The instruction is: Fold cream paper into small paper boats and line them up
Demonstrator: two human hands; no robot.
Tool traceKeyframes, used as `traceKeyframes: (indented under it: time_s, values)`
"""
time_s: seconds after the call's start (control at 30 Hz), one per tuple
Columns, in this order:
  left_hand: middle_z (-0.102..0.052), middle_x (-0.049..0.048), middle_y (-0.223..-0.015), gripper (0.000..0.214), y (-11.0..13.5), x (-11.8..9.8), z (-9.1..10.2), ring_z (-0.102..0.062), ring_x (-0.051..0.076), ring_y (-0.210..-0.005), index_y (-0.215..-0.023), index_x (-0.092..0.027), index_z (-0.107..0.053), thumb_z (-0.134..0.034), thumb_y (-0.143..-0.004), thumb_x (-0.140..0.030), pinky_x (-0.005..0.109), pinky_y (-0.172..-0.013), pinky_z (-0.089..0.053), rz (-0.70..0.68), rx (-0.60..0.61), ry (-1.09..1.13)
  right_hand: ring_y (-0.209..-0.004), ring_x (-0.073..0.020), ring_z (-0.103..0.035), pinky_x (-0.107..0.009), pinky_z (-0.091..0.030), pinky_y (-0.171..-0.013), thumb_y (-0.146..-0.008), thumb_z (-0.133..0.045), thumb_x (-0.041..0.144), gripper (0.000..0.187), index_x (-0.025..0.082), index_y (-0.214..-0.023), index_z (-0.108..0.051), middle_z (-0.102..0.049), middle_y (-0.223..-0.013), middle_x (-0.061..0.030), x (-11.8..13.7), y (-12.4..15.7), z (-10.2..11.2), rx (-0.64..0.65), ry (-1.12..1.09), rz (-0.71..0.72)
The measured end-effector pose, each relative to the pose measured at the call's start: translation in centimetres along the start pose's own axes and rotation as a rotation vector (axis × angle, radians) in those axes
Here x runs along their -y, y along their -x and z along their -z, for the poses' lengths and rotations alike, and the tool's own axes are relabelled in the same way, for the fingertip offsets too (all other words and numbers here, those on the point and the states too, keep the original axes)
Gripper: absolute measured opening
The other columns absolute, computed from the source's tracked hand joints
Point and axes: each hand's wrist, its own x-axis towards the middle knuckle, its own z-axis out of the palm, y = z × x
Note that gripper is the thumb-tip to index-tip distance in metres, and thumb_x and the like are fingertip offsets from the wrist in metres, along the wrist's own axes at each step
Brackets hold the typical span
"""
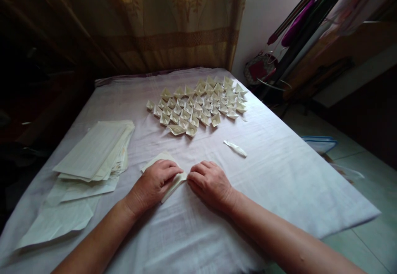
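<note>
My left hand [154, 182] lies on a folded sheet of cream paper [157, 159] on the white cloth, fingers curled and pressing its edge. My right hand [210, 183] is beside it, fingers bent, pinching the same paper's right tip near the middle. The two hands almost touch. Most of the paper is hidden under my left hand.
Several small folded paper boats [198, 105] are spread in a cluster at the far middle of the table [279, 183]. A stack of flat paper sheets [96, 150] lies at the left. A small white scrap [235, 148] lies to the right. Curtains hang behind; clutter stands at the right.
</note>
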Motion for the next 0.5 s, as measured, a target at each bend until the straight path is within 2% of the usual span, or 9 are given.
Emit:
traceKeyframes:
  time_s: [0.07,0.2,0.5]
  values:
    - [-0.069,0.0048,-0.099,0.018,-0.5,1.0,0.1,-0.060,0.020,-0.095,-0.099,-0.024,-0.073,-0.056,-0.094,-0.024,0.034,-0.086,-0.046,-0.062,0.038,-0.046,-0.073,-0.0160,-0.053,-0.029,-0.036,-0.069,-0.090,-0.062,0.022,0.008,0.020,-0.083,-0.067,-0.068,-0.081,-0.0023,0.4,0.0,0.0,-0.007,0.027,-0.015]
    - [-0.067,0.0050,-0.101,0.018,-0.6,2.1,-0.1,-0.058,0.019,-0.097,-0.102,-0.027,-0.075,-0.058,-0.094,-0.030,0.034,-0.087,-0.044,-0.065,0.060,-0.036,-0.074,-0.0167,-0.053,-0.029,-0.036,-0.069,-0.091,-0.062,0.027,0.011,0.020,-0.083,-0.066,-0.066,-0.079,-0.0023,1.0,-0.2,0.3,-0.013,0.043,-0.056]
    - [-0.059,0.0056,-0.117,0.031,0.6,1.6,0.1,-0.050,0.024,-0.112,-0.121,-0.035,-0.067,-0.054,-0.095,-0.027,0.042,-0.100,-0.037,-0.094,0.128,-0.088,-0.068,-0.0162,-0.047,-0.030,-0.033,-0.066,-0.095,-0.053,0.017,0.022,0.019,-0.074,-0.061,-0.060,-0.072,-0.0021,1.4,-0.1,-0.1,-0.022,0.122,-0.032]
